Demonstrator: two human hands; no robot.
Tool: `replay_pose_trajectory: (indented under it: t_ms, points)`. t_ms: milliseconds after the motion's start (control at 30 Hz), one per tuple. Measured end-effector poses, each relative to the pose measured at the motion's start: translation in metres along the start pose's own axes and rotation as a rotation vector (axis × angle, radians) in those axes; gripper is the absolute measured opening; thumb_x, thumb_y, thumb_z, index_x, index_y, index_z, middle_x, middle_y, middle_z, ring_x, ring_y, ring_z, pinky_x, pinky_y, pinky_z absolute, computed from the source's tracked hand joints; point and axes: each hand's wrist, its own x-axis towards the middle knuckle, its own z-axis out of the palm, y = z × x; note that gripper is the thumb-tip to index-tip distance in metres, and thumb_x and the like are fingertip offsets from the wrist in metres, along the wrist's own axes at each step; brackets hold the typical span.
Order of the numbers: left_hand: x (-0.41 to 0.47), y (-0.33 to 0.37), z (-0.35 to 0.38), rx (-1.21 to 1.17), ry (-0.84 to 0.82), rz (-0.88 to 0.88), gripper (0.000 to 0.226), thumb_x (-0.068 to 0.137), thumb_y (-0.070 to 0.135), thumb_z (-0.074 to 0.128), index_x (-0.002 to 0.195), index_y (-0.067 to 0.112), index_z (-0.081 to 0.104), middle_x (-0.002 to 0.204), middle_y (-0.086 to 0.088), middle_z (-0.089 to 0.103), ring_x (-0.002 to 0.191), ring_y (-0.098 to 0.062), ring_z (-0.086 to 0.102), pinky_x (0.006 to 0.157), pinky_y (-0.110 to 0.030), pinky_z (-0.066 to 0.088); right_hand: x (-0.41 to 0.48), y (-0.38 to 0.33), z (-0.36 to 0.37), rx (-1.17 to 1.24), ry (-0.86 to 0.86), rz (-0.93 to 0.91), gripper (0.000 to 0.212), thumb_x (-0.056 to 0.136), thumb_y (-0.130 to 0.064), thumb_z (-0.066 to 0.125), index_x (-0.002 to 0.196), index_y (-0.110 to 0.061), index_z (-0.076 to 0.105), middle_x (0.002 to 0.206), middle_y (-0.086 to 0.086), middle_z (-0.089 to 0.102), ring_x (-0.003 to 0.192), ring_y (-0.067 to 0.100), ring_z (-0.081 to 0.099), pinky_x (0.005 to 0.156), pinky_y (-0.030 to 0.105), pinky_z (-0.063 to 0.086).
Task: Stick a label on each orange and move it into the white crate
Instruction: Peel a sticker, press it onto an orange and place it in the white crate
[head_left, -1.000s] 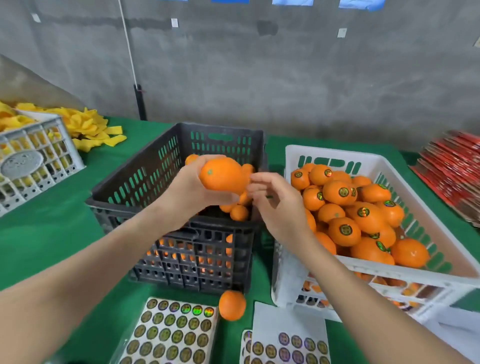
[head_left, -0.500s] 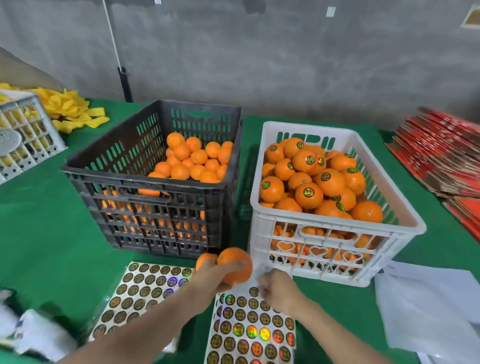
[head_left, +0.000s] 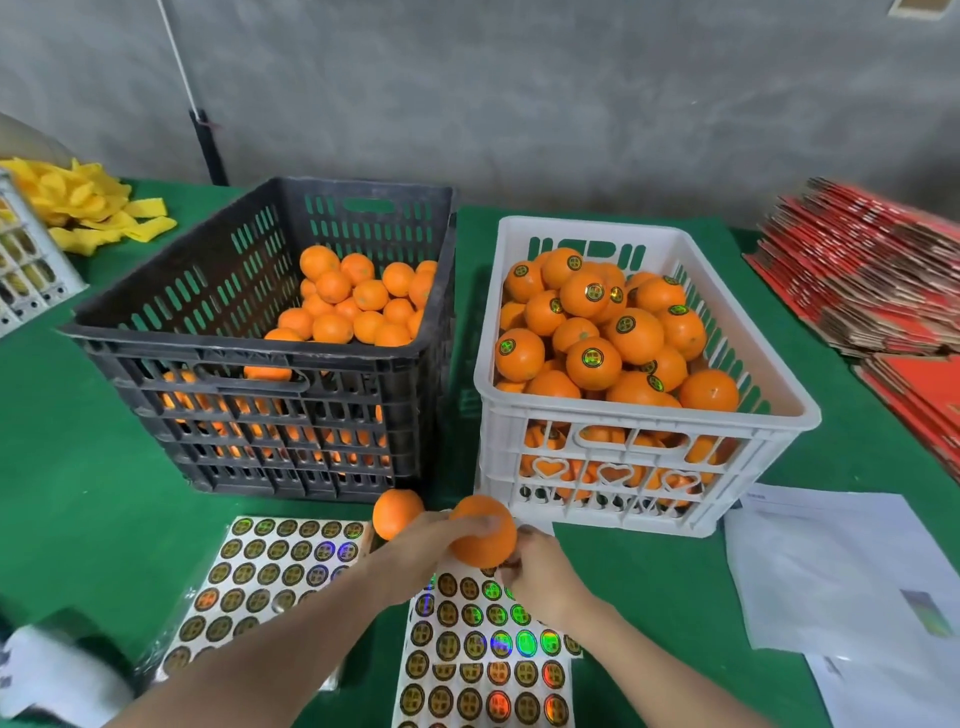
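My left hand (head_left: 415, 545) grips an unlabelled orange (head_left: 483, 530) just above the near label sheet (head_left: 483, 665). My right hand (head_left: 545, 577) sits right under that orange, fingers curled, pinching what looks like a round label at the sheet's top edge. A second loose orange (head_left: 397, 514) lies on the green table beside my left hand. The black crate (head_left: 260, 338) holds plain oranges. To its right stands the white crate (head_left: 649, 415), heaped with labelled oranges.
Another label sheet (head_left: 270, 571) lies at the front left. White papers (head_left: 841, 571) are at the right, with red flat cartons (head_left: 872, 280) behind them. Yellow foam nets (head_left: 88, 208) and a pale crate (head_left: 21, 260) sit at the far left.
My left hand brought the orange from above the black crate down to the label sheets. My right hand came down to the near sheet and now sits under the orange.
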Motion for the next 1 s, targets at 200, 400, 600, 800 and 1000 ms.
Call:
replay_pose_trajectory:
  t_ms: [200, 400, 600, 800, 1000]
  points:
    - [0.0, -0.002, 0.002, -0.224, -0.003, -0.01, 0.066, 0.054, 0.042, 0.078, 0.107, 0.008, 0.059, 0.092, -0.017, 0.074, 0.085, -0.032, 0.072, 0.077, -0.039, 0.055, -0.013, 0.002, 0.01, 0.139, 0.223, -0.037, 0.021, 0.086, 0.003, 0.056, 0.098, -0.004, 0.072, 0.101, 0.0, 0.058, 0.085, 0.005, 0.05, 0.079, 0.003, 0.034]
    - [-0.005, -0.004, -0.008, -0.378, -0.066, -0.039, 0.082, 0.052, 0.047, 0.08, 0.119, 0.006, 0.055, 0.099, -0.022, 0.072, 0.084, -0.035, 0.071, 0.079, -0.041, 0.052, -0.02, -0.004, 0.012, 0.231, 0.392, -0.124, 0.015, 0.081, -0.001, 0.068, 0.093, -0.007, 0.075, 0.091, -0.009, 0.057, 0.072, -0.008, 0.048, 0.072, 0.005, 0.039]
    - [-0.008, -0.007, -0.014, -0.393, -0.043, -0.042, 0.102, 0.031, 0.043, 0.09, 0.119, 0.007, 0.053, 0.101, -0.025, 0.071, 0.085, -0.038, 0.07, 0.08, -0.043, 0.053, -0.026, -0.009, 0.014, 0.261, 0.491, -0.176, 0.013, 0.075, 0.003, 0.072, 0.075, -0.01, 0.073, 0.079, -0.013, 0.059, 0.06, -0.003, 0.049, 0.06, 0.012, 0.043]
    - [-0.021, -0.007, -0.015, -0.172, 0.008, 0.01, 0.083, 0.055, 0.035, 0.083, 0.127, 0.01, 0.049, 0.102, -0.012, 0.073, 0.094, -0.027, 0.069, 0.086, -0.039, 0.051, -0.032, -0.014, 0.008, 0.364, 0.503, -0.151, 0.018, 0.079, 0.006, 0.064, 0.07, -0.009, 0.062, 0.065, 0.007, 0.059, 0.058, 0.015, 0.052, 0.057, 0.027, 0.044]
    - [-0.046, -0.001, -0.018, 0.713, 0.226, 0.342, 0.073, 0.041, 0.063, 0.076, 0.106, 0.052, 0.044, 0.134, 0.02, 0.018, 0.129, -0.013, 0.021, 0.112, -0.045, 0.027, -0.036, -0.022, -0.018, 0.635, 0.484, 0.026, 0.031, 0.084, 0.008, 0.058, 0.071, -0.02, 0.059, 0.071, -0.004, 0.063, 0.071, 0.003, 0.056, 0.069, 0.012, 0.044]
